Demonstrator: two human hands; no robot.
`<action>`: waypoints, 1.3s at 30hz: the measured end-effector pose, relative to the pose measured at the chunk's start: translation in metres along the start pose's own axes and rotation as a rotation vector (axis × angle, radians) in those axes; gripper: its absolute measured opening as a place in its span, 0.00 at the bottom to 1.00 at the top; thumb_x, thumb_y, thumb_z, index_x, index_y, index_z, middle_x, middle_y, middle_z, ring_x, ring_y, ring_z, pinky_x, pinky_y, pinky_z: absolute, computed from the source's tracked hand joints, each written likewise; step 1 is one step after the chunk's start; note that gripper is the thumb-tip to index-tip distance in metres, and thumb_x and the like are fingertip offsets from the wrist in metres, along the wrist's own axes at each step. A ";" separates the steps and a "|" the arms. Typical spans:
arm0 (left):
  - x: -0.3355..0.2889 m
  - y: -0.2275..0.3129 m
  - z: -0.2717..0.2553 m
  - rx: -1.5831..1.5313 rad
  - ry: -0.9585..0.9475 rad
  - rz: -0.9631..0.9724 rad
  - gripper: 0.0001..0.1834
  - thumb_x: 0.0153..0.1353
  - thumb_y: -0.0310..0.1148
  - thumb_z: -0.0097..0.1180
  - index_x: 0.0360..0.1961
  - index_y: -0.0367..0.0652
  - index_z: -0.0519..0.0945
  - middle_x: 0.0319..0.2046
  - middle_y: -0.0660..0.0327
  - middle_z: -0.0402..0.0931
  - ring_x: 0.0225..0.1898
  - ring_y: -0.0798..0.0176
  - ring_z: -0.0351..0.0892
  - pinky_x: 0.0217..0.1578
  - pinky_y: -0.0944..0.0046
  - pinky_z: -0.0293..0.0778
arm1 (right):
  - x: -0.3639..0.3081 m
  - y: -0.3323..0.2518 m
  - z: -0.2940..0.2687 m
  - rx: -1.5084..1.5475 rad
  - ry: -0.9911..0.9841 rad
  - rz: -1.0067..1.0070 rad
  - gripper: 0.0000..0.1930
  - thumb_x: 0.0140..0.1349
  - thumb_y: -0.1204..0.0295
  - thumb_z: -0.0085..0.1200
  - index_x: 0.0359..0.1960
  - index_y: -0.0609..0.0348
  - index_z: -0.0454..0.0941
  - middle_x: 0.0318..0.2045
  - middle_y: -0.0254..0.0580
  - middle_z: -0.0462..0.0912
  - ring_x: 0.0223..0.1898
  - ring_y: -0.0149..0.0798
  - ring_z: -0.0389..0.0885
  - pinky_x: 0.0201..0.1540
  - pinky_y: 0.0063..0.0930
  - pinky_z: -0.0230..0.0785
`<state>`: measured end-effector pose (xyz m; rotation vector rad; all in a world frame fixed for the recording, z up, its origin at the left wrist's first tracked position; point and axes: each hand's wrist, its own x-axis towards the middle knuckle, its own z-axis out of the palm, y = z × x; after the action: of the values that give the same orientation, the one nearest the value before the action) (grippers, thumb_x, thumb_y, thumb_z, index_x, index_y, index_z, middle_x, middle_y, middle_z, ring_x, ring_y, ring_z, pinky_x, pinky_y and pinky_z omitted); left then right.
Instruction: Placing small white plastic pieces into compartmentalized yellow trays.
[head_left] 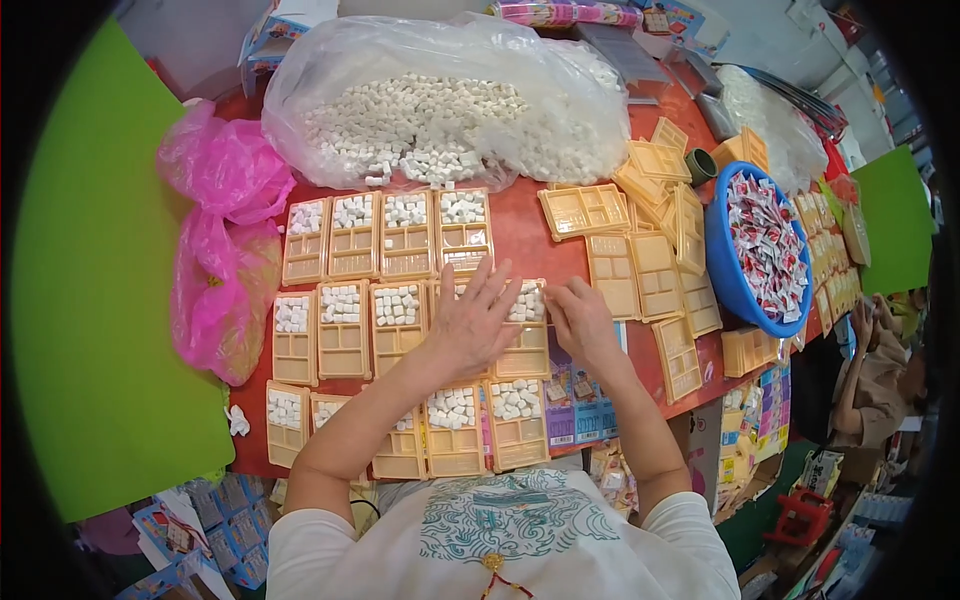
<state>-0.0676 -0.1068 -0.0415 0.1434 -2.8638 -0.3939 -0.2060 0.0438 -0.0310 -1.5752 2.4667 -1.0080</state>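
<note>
peach trays (525, 348) in rows, white cubes (527, 304) in far compartments

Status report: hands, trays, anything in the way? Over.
Left hand spread over middle-row trays. Right hand at that row's right end, grip unclear. White pieces in upper compartments. Left forearm partly hides some trays.

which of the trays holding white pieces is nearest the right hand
The rightmost tray of the middle row: the right hand is at its upper right corner, while the other loaded trays lie farther off.
</note>
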 end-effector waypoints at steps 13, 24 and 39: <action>0.016 0.014 0.014 0.023 -0.121 0.088 0.39 0.59 0.52 0.49 0.65 0.37 0.59 0.67 0.50 0.52 0.69 0.50 0.48 0.62 0.31 0.42 | -0.009 0.006 0.013 -0.055 0.076 -0.025 0.08 0.54 0.77 0.55 0.37 0.59 0.75 0.31 0.44 0.74 0.34 0.47 0.74 0.37 0.38 0.65; 0.010 0.017 0.012 0.068 -0.046 0.119 0.39 0.57 0.53 0.51 0.62 0.36 0.63 0.66 0.50 0.56 0.67 0.50 0.53 0.61 0.31 0.43 | -0.030 0.023 -0.026 -0.520 0.218 0.122 0.09 0.52 0.71 0.56 0.35 0.59 0.74 0.34 0.43 0.73 0.39 0.44 0.72 0.43 0.38 0.60; 0.025 0.020 0.013 -0.036 -0.054 0.153 0.34 0.60 0.49 0.50 0.63 0.40 0.63 0.65 0.53 0.57 0.68 0.51 0.52 0.63 0.32 0.39 | -0.013 0.028 -0.029 -0.533 0.220 0.134 0.09 0.52 0.68 0.54 0.30 0.60 0.73 0.33 0.46 0.73 0.37 0.45 0.73 0.43 0.39 0.61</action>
<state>-0.0962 -0.0880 -0.0425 -0.0934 -2.8933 -0.4239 -0.2323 0.0766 -0.0275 -1.4381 3.1390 -0.5535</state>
